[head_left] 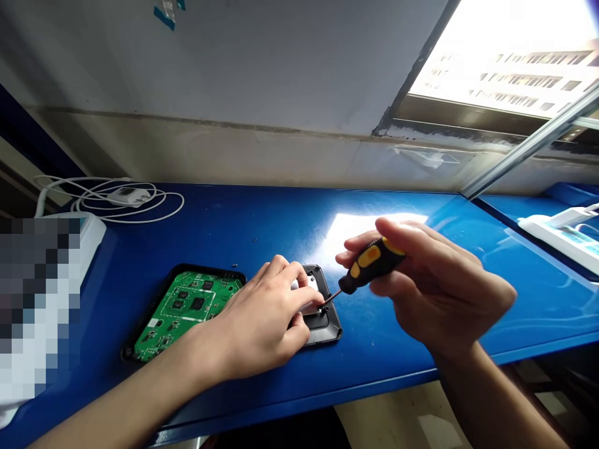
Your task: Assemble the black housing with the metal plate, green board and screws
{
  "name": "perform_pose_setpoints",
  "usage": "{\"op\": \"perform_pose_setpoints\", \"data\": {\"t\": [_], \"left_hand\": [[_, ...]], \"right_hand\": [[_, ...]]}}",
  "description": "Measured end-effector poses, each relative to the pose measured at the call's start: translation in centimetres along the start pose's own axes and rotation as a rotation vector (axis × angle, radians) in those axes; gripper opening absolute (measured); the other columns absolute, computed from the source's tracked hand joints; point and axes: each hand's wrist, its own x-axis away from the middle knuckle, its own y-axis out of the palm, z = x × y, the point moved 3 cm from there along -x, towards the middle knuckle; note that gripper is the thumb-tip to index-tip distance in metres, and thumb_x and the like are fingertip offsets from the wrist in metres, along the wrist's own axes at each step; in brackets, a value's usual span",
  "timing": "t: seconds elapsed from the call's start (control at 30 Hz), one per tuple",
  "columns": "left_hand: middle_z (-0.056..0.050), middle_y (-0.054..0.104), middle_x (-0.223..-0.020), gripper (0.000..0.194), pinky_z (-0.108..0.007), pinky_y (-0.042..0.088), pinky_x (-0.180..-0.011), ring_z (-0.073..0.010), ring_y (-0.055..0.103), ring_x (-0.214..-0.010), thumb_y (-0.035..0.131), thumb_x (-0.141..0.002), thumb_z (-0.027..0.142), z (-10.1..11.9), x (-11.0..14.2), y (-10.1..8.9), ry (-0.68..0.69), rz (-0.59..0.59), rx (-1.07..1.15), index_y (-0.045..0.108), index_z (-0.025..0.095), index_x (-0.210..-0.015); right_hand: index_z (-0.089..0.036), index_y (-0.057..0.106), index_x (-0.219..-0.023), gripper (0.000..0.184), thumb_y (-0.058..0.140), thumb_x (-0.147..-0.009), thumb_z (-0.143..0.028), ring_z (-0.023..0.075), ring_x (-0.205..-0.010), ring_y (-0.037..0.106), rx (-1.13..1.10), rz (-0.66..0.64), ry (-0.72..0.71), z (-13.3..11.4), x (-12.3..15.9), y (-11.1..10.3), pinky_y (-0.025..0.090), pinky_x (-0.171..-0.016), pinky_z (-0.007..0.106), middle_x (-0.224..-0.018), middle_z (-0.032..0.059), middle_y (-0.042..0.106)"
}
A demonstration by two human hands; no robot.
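Note:
My right hand (440,287) is closed around the black and yellow handle of a screwdriver (365,265). Its thin shaft slants down to the left, and the tip meets a black plastic cover (330,324) near a post. Over that cover lies my left hand (262,318), fingers bent and gripping it, the index fingertip beside the screwdriver tip. A light-coloured plate (311,287) shows on the cover, partly hidden by my fingers. Left of it, a green circuit board (191,305) sits in a black housing, partly covered by my left hand and forearm.
Small screws (234,265) lie on the blue table (281,218) behind the housing. A white cable with an adapter (133,196) is coiled at the back left. A pixelated device with a white edge stands at the left. A power strip (568,240) lies at the right, beyond a metal-framed partition.

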Motion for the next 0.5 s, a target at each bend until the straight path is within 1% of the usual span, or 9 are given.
{"op": "perform_pose_setpoints", "data": {"t": [0.03,0.07,0.1,0.17,0.23,0.3,0.37,0.43,0.5], "left_hand": [[-0.005,0.059,-0.114,0.036,-0.046,0.052,-0.093,-0.0267,0.048,-0.108,0.057,-0.086,0.007,0.0,-0.01,0.0,-0.001,-0.004,0.003,0.069,0.027,-0.113],[-0.005,0.059,-0.114,0.036,-0.046,0.052,-0.093,-0.0266,0.048,-0.108,0.057,-0.086,0.008,0.0,0.0,0.0,-0.003,-0.006,0.004,0.069,0.027,-0.114],[-0.005,0.059,-0.113,0.036,-0.046,0.051,-0.093,-0.0265,0.048,-0.108,0.057,-0.086,0.008,-0.02,0.02,0.0,-0.004,-0.007,0.004,0.069,0.027,-0.114],[-0.004,0.059,-0.113,0.035,-0.046,0.051,-0.093,-0.0261,0.048,-0.108,0.057,-0.086,0.007,-0.06,0.08,0.0,-0.003,-0.004,-0.001,0.069,0.028,-0.113],[-0.004,0.059,-0.112,0.035,-0.045,0.051,-0.092,-0.0258,0.048,-0.108,0.057,-0.086,0.007,-0.07,0.15,-0.02,0.0,0.002,-0.004,0.068,0.027,-0.112],[-0.004,0.059,-0.112,0.035,-0.045,0.051,-0.092,-0.0259,0.047,-0.108,0.056,-0.086,0.006,-0.03,0.19,-0.07,0.001,0.004,-0.004,0.068,0.027,-0.112],[-0.004,0.058,-0.113,0.035,-0.046,0.051,-0.093,-0.0261,0.047,-0.108,0.056,-0.086,0.006,0.05,0.18,-0.11,-0.002,-0.002,0.0,0.068,0.027,-0.112],[-0.004,0.058,-0.113,0.034,-0.046,0.051,-0.093,-0.0261,0.047,-0.108,0.056,-0.086,0.006,0.12,0.13,-0.14,-0.004,-0.005,0.005,0.068,0.027,-0.111],[-0.004,0.058,-0.113,0.034,-0.046,0.051,-0.093,-0.0259,0.047,-0.107,0.057,-0.086,0.006,0.14,0.07,-0.13,-0.003,0.001,0.002,0.069,0.026,-0.11]], "right_hand": [[-0.028,0.071,-0.132,0.052,0.085,-0.082,-0.025,0.0234,-0.078,0.074,0.015,0.012,-0.034,-0.01,-0.11,-0.1,0.065,-0.06,0.039,-0.098,0.0064,0.077],[-0.027,0.074,-0.128,0.049,0.086,-0.081,-0.03,0.0228,-0.076,0.072,0.024,0.023,-0.051,0.0,-0.2,-0.16,0.064,-0.058,0.038,-0.092,0.0057,0.075],[-0.027,0.076,-0.124,0.042,0.083,-0.084,-0.035,0.0221,-0.075,0.071,0.024,0.038,-0.059,0.01,-0.25,-0.18,0.063,-0.056,0.037,-0.089,0.0055,0.073],[-0.026,0.076,-0.124,0.03,0.069,-0.096,-0.033,0.0219,-0.078,0.072,0.007,0.057,-0.036,0.02,-0.28,-0.12,0.063,-0.056,0.038,-0.095,0.007,0.073],[-0.025,0.073,-0.13,0.032,0.059,-0.1,-0.022,0.0227,-0.085,0.076,-0.028,0.041,0.003,-0.01,-0.29,0.02,0.066,-0.063,0.04,-0.109,0.008,0.076],[-0.027,0.071,-0.133,0.039,0.063,-0.096,-0.014,0.0233,-0.088,0.076,-0.04,0.013,0.018,-0.05,-0.36,0.05,0.067,-0.066,0.041,-0.111,0.0061,0.078],[-0.031,0.073,-0.128,0.042,0.073,-0.089,-0.014,0.0229,-0.082,0.074,-0.019,0.006,0.012,0.0,-0.51,-0.06,0.065,-0.061,0.039,-0.1,0.0037,0.078],[-0.034,0.076,-0.12,0.041,0.082,-0.083,-0.018,0.0221,-0.074,0.068,0.0,0.02,-0.009,0.08,-0.61,-0.16,0.061,-0.054,0.038,-0.088,0.0028,0.076],[-0.032,0.077,-0.117,0.033,0.08,-0.085,-0.023,0.0219,-0.074,0.067,-0.024,0.031,-0.027,0.1,-0.56,-0.11,0.06,-0.054,0.038,-0.087,0.0039,0.074]]}}
